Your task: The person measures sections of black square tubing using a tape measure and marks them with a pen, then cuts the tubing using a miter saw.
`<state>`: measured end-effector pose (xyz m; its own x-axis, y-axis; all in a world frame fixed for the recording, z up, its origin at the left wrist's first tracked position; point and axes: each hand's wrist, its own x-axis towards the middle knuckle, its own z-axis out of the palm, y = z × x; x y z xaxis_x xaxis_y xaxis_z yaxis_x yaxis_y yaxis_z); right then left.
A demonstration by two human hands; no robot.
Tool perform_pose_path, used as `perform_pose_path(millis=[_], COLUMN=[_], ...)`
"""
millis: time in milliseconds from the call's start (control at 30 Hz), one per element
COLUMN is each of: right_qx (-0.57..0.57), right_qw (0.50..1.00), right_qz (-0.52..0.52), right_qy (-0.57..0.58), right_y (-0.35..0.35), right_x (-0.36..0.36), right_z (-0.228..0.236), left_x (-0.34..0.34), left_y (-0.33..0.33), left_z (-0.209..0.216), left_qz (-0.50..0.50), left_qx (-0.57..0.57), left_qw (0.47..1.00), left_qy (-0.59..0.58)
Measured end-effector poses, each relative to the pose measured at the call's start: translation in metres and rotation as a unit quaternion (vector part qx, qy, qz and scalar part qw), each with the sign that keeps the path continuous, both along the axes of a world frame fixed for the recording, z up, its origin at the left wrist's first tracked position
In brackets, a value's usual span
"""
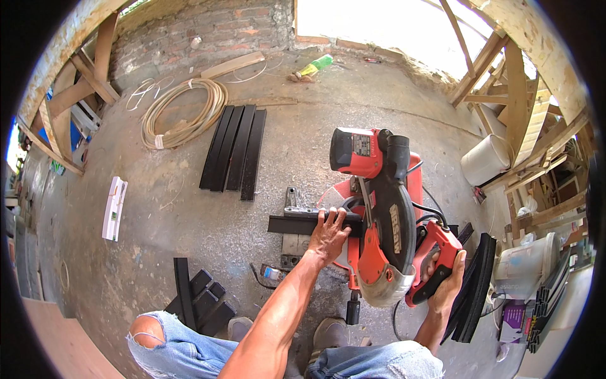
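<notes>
A red and black miter saw stands on the floor between my knees and the far wall. A black metal bar lies across its base, along the grey fence. With fingers bent over the bar, my left hand holds it to the left of the blade guard. My right hand is wrapped round the saw's red handle at the right. The saw head is above the base; its black guard hides the blade and the bar's right end.
Several long black bars lie beyond the saw, near a coiled hose. Short black pieces lie by my left knee. More black lengths lean at the right, beside a white bucket. White strips lie far left.
</notes>
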<state>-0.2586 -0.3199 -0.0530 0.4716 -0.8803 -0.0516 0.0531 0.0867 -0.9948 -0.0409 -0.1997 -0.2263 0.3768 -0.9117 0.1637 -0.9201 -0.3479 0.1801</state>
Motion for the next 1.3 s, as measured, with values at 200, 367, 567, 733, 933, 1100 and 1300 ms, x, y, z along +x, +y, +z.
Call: perform_pose_path(millis=[200,367,567,733,933,1100,1300], right_qx=[0.001,0.001,0.003,-0.009,0.000,0.003,-0.006], right_qw=[1.000,1.000,1.000,1.000,1.000,1.000,1.000], right_qz=[0.007,0.001,0.006,0.018,0.010,0.002,0.025], right_qy=[-0.004,-0.003,-0.006,-0.008,-0.005,-0.007,-0.015], right_y=[-0.001,-0.001,-0.001,-0.004,-0.002,0.004,0.003], right_x=[0.000,0.000,-0.001,-0.006,-0.007,-0.004,-0.003], right_z=[0.000,0.000,-0.002,-0.008,-0.012,-0.006,-0.006], left_x=[0.000,0.000,0.000,0.000,0.002,0.001,0.002], left_y=[0.000,-0.001,-0.002,-0.001,-0.001,-0.001,0.000], left_z=[-0.003,-0.003,-0.002,-0.001,-0.001,0.001,-0.002], left_qz=[0.003,0.001,0.001,0.000,-0.002,-0.003,-0.004], left_qx=[-0.004,-0.011,-0.011,0.000,0.006,0.000,-0.010], left_qw=[1.000,1.000,1.000,1.000,1.000,1.000,1.000], left_qy=[0.002,0.008,0.008,0.001,0.000,0.000,0.009])
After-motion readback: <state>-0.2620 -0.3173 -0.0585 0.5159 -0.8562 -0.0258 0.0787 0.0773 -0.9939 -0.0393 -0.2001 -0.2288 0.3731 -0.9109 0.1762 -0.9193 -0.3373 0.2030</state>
